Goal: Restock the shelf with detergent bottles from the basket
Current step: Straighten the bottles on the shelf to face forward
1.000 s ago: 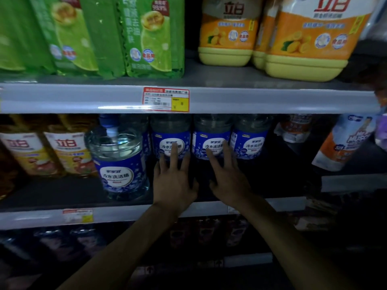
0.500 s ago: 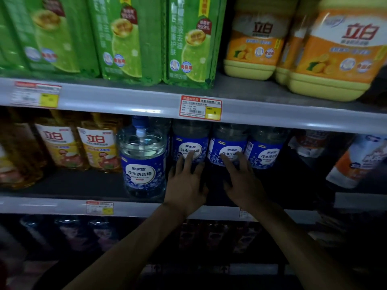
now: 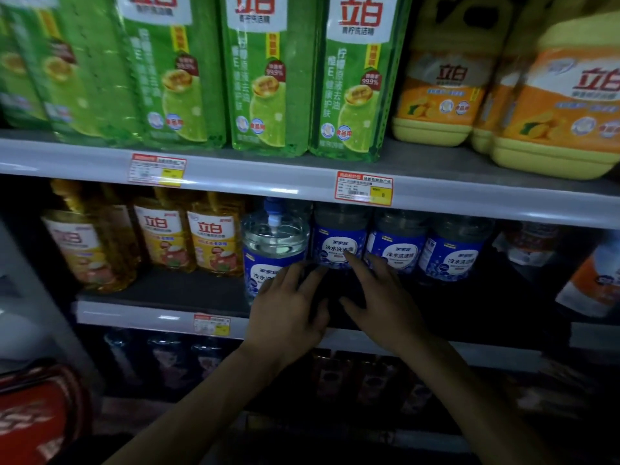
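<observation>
On the middle shelf (image 3: 161,295) stands a row of clear detergent bottles with blue labels. The front one (image 3: 273,245) has a blue pump top; three more (image 3: 396,251) stand behind and to its right. My left hand (image 3: 287,312) reaches over the shelf edge with spread fingers, its fingertips in front of the front bottle's label. My right hand (image 3: 382,303) hovers beside it, index finger pointing at the second bottle (image 3: 337,245). Neither hand holds anything.
Green refill packs (image 3: 268,78) and yellow-orange jugs (image 3: 553,105) fill the upper shelf. Amber bottles (image 3: 188,236) stand left of the blue ones, pouches (image 3: 590,280) at the right. A red basket (image 3: 37,414) shows at the lower left. Dark bottles sit on the shelf below.
The view has swung left, so the shelf shifts right and the red basket appears. Both hands have drawn back slightly from the back bottles toward the shelf edge.
</observation>
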Demonstrator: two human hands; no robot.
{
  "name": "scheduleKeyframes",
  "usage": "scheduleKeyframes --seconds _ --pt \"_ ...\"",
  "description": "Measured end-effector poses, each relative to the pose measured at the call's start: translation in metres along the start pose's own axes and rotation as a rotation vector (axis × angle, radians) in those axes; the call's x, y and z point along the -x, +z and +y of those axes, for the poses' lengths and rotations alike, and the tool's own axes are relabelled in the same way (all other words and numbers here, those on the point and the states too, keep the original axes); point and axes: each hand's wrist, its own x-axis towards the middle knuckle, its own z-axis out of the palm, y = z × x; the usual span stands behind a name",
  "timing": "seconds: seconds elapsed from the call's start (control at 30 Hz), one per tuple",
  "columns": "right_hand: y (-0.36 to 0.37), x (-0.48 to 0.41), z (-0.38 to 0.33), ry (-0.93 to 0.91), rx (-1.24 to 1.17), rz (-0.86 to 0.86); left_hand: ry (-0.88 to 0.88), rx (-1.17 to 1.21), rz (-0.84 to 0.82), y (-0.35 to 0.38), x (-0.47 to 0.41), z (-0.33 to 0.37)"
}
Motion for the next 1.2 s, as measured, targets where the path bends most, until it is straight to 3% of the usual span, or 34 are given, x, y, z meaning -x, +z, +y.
scheduleKeyframes --seconds 0.27,0.53,0.7,1.0,1.2 --pt "0.023 0.008 -0.044 0.034 -0.241 -0.029 -0.196 0.035 0.006 -0.029 0.035 -0.037" --pt "0.048 -0.009 -0.087 0.245 -0.584 -0.049 -0.539 0.474 -0.041 -0.023 0.026 -0.076" --pt "0.066 -0.026 -0.087 0.341 -0.676 -0.017 -0.580 0.725 -0.048 -0.014 0.005 -0.087" --pt "0.094 -0.039 -0.077 0.332 -0.730 0.033 -0.561 0.995 -0.091 -0.007 -0.003 -0.108" --pt "0.098 -0.042 -0.074 0.313 -0.743 0.065 -0.595 1.047 -0.048 -0.002 -0.002 -0.108"
